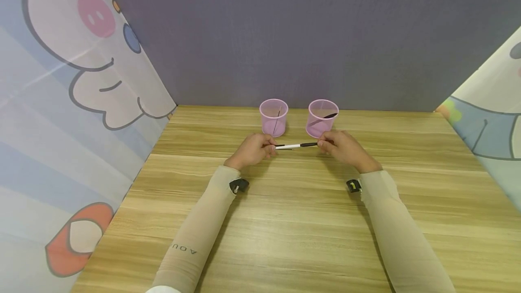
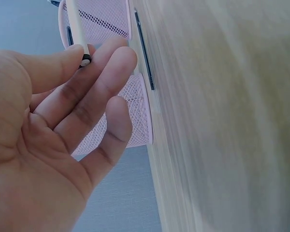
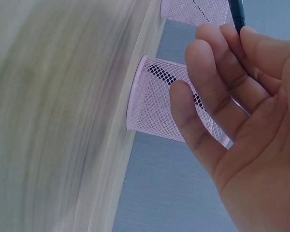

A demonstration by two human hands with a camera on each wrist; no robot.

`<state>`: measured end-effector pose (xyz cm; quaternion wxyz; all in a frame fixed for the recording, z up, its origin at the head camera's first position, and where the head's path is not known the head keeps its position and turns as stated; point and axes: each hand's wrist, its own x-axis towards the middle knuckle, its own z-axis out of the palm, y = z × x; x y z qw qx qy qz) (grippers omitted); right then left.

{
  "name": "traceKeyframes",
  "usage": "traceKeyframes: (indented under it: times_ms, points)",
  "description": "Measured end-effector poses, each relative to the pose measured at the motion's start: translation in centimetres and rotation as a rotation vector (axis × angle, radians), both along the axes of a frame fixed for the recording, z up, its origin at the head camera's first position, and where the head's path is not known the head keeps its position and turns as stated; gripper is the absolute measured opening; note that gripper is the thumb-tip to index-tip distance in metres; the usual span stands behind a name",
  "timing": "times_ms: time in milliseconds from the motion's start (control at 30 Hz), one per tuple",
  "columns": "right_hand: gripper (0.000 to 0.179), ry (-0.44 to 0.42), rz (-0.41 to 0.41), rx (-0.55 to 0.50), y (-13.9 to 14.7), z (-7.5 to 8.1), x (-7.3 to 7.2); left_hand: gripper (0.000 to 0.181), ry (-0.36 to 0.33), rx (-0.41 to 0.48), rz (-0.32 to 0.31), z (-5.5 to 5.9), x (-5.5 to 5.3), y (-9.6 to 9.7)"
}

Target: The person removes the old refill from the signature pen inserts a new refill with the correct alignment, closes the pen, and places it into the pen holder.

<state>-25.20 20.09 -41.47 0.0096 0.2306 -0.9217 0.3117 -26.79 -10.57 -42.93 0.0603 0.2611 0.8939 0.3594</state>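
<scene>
A pen (image 1: 290,146) with a white barrel and a black front part stretches sideways between the two hands, just in front of two pink mesh cups. My left hand (image 1: 253,149) pinches its white end between thumb and forefinger; the left wrist view shows a small black plug there. At the black end (image 3: 237,14), my right hand (image 1: 342,147) pinches with thumb and forefinger, other fingers loosely spread. Beneath the pen, a thin dark pen refill (image 2: 144,48) lies on the table. The left cup (image 1: 274,125) holds a thin stick, and the right cup (image 1: 319,126) holds a dark, slender piece.
Both cups stand near the back edge of the wood-grain table (image 1: 293,229), close to a grey panel (image 1: 293,35). Cartoon-printed sheets flank the table, one on the left (image 1: 93,103) and another on the right (image 1: 492,134).
</scene>
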Motion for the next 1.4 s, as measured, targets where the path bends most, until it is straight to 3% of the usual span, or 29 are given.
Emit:
traceKeyframes:
  times_ms: [733,1400]
  points:
    - [0.030,-0.061,0.024,0.010,-0.09,-0.20,-0.12,0.013,0.017,0.012,-0.002,0.01,-0.06,0.07]
    - [0.031,-0.130,0.008,-0.052,-0.10,-0.19,0.04,0.012,-0.019,0.074,-0.001,-0.08,-0.12,0.02]
